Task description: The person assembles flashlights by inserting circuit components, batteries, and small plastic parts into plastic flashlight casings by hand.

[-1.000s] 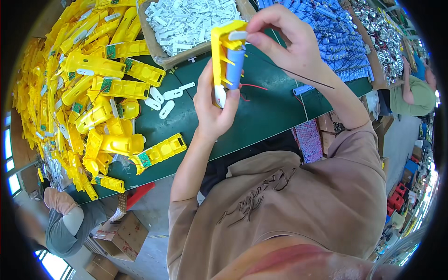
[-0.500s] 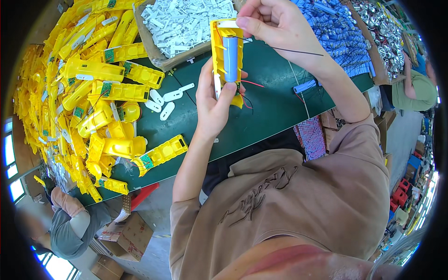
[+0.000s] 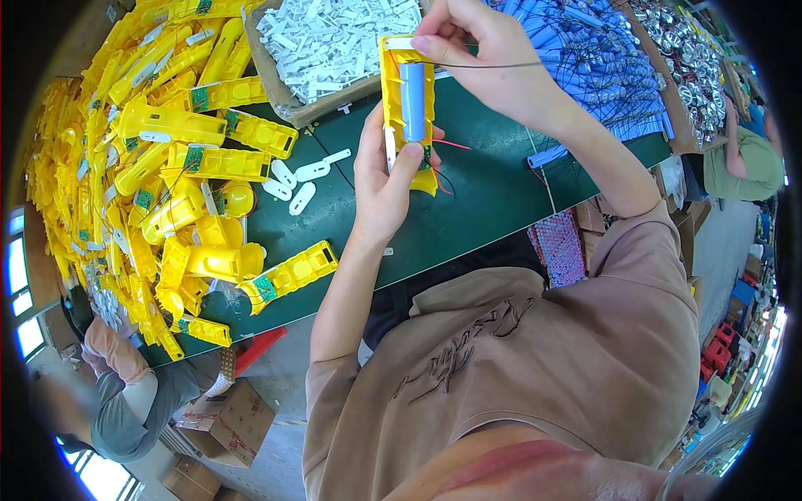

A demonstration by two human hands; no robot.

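Observation:
My left hand (image 3: 384, 171) is closed around a yellow plastic housing (image 3: 390, 88), held upright above the green table. Inside the housing lies a blue cylindrical battery (image 3: 413, 104); red and black wires hang out near its lower end. At the housing's top end, my right hand (image 3: 472, 42) pinches a small white plastic piece (image 3: 401, 43) that lies across it. A dark wire (image 3: 501, 65) runs from the housing's top past my right fingers toward the right.
Yellow housings (image 3: 180, 125) with green boards are heaped at the left, beside several loose white plates (image 3: 302, 199). A carton (image 3: 292, 113) of white parts stands at the back. Blue wired batteries (image 3: 593, 75) pile up right of it, before shiny round parts (image 3: 689, 75). Co-workers sit at both sides.
My right hand has shifted slightly left and up at the housing's top. The dark wire, which sloped downward to the right, now runs nearly level.

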